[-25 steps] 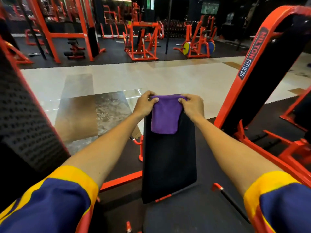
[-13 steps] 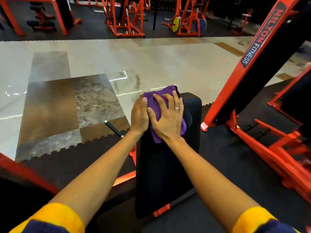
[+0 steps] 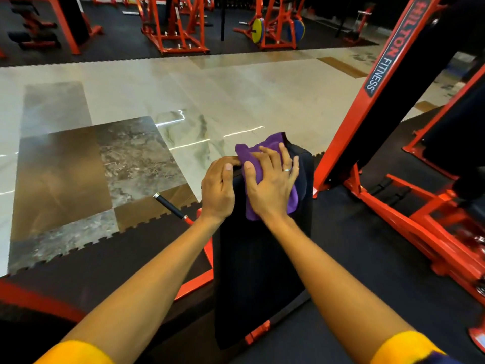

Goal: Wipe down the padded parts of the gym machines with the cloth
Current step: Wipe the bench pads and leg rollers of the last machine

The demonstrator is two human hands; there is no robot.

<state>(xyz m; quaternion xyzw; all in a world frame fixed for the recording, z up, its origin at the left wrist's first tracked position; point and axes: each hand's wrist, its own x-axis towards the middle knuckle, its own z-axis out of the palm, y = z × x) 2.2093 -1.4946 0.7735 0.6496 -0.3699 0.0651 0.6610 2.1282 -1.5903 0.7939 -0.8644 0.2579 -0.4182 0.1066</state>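
Step in hand: wiping the far end of the long black padded bench. Your right grip lies flat and released, fingers spread, palm pressing the purple microfibre cloth onto the top of the pad near its far end. Part of the cloth pokes out beyond the fingertips and part trails below the heel of the palm. Your left grip sits just beside it, fingers curled over the pad's far-left edge, grasping the bench to steady it.

Judgement on technique: the cloth looks bunched under the palm, so flatten it for full contact. Hold the palm pressure even and draw straight, overlapping passes down the length of the pad toward you; most of the near surface lies bare and probably needs covering. Take in the rounded far-right corner and the side edges, where the cloth does not lie now. Lift the left grip off its corner at some point, or that patch gets missed. Risk: the loose lower flap may fold under and drag.

Writing: the slanted orange steel upright to your right carries a black strip label reading "HILLTON FITNESS", first word in red, second in white. No other text is legible; the yellow weight plate on the far machine shows none readable. A plain silver ring sits on a right finger.
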